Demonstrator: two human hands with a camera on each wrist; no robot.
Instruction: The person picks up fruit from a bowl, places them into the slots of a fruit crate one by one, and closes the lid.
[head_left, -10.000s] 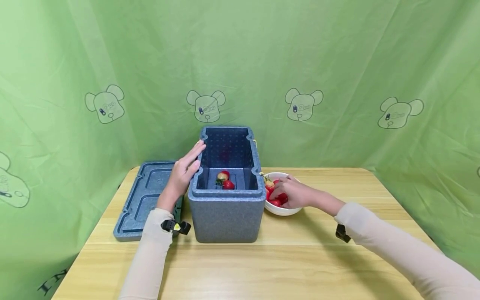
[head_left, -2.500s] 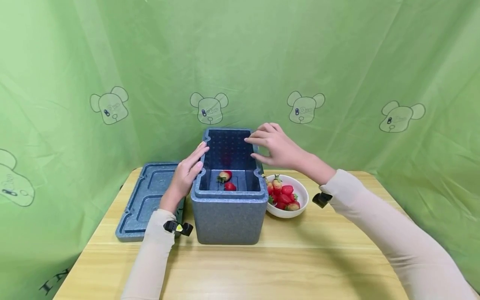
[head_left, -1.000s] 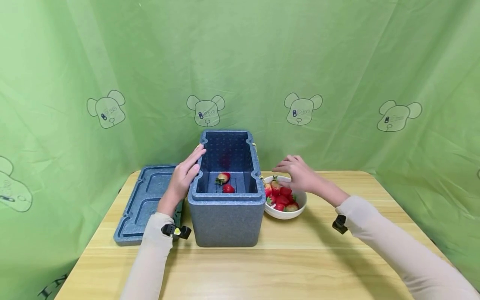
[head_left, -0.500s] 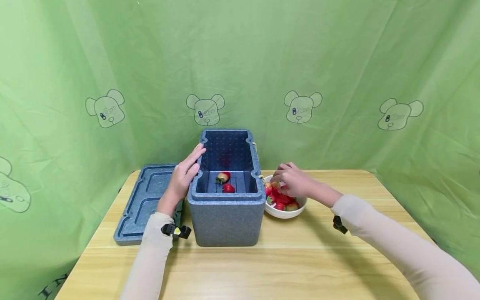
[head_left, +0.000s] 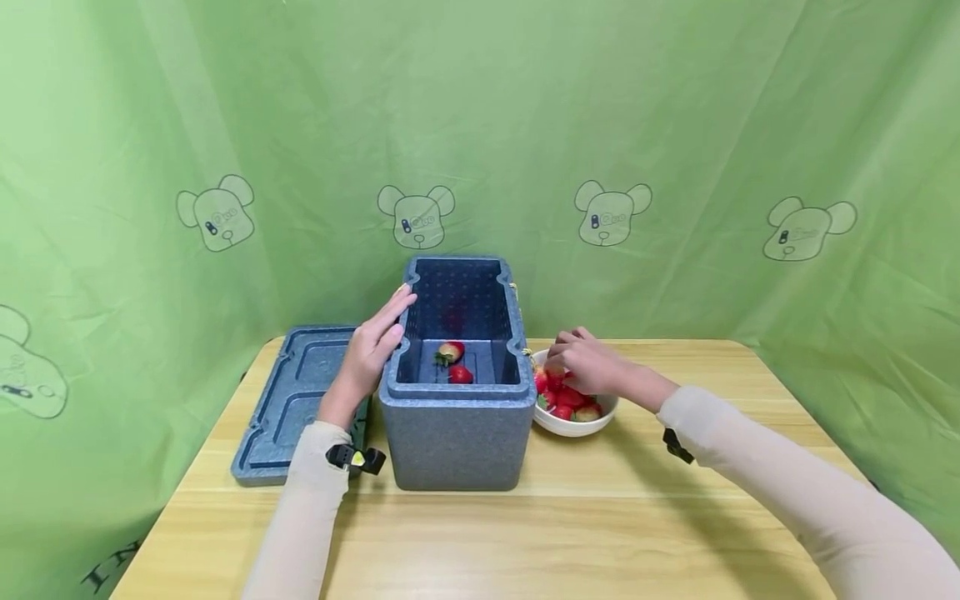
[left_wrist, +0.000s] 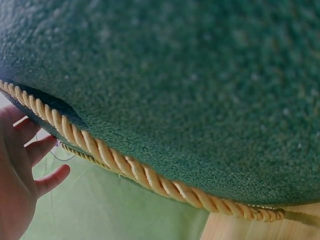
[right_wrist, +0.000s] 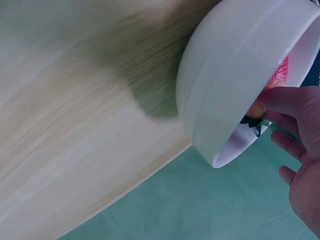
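A deep blue-grey foam box (head_left: pixel 457 446) stands lidless on the table. Two strawberries (head_left: pixel 461 374) lie on its floor near the front. My left hand (head_left: pixel 366 354) rests on the box's left rim with straight fingers; the left wrist view has that hand (left_wrist: pixel 17 175) beside a twisted yellow rope (left_wrist: pixel 125 165) along the box wall. Just right of the box sits a white bowl (head_left: pixel 572 427) of several strawberries (head_left: pixel 570 398). Over the bowl's far side, my right hand (head_left: pixel 588 362) pinches a strawberry (right_wrist: pixel 257 111) between thumb and fingers. Its fingertips are partly hidden in the head view.
The box's lid (head_left: pixel 300 408) lies flat on the table left of the box, under my left forearm. Bare wood of the table (head_left: pixel 465 546) shows in front. A green curtain (head_left: pixel 495 108) surrounds the back and sides.
My right hand was over the box's right rim 2.5 s ago, then moved right and down to the bowl, where its fingers closed on a strawberry. My left hand stayed on the rim.
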